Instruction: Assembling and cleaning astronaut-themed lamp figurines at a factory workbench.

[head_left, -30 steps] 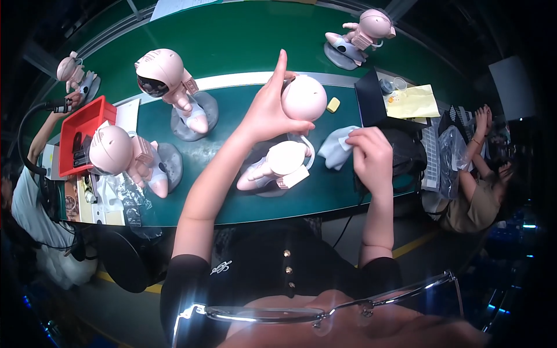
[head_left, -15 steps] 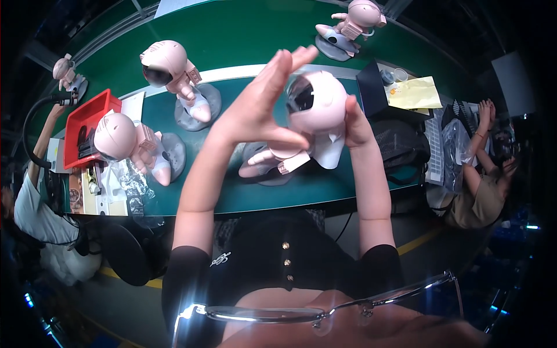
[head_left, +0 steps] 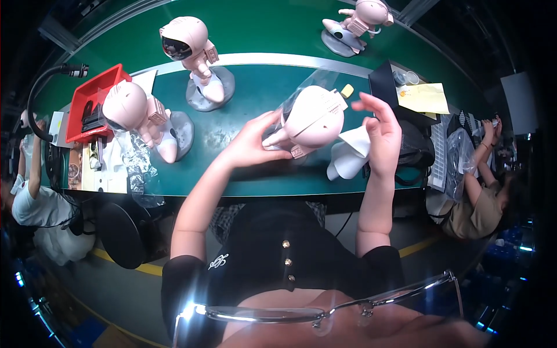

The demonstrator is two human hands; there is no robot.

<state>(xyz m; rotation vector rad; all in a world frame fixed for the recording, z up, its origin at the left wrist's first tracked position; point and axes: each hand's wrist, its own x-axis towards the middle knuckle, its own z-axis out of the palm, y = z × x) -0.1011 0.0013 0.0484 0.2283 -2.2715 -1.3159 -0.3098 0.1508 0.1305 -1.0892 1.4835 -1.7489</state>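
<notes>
A pale pink astronaut figurine point(head_left: 318, 122) stands at the middle of the green table, the top of its round helmet toward me. My left hand point(head_left: 255, 142) wraps its thumb and fingers round the figurine's body from the left. Clear plastic film point(head_left: 304, 90) shows beside the helmet; whether it is attached I cannot tell. To the right, my right hand point(head_left: 381, 136) is raised with fingers loosely bent and apart, holding nothing. Next to it lies a crumpled white cloth or paper point(head_left: 351, 152). A small yellow piece point(head_left: 347, 91) is just beyond the helmet.
Similar figurines on grey bases stand at left point(head_left: 130, 107), back left point(head_left: 185, 40) and far right point(head_left: 365, 17). A red bin point(head_left: 98, 87) holds dark parts. A black box point(head_left: 389, 87) bears a yellow paper point(head_left: 426, 95); a black bag point(head_left: 415, 145) sits beside it. Other people work at both sides.
The figurine has turned, its visor no longer facing left. My left hand has come down from above the visor onto the body. My right hand has let go of the helmet and moved right.
</notes>
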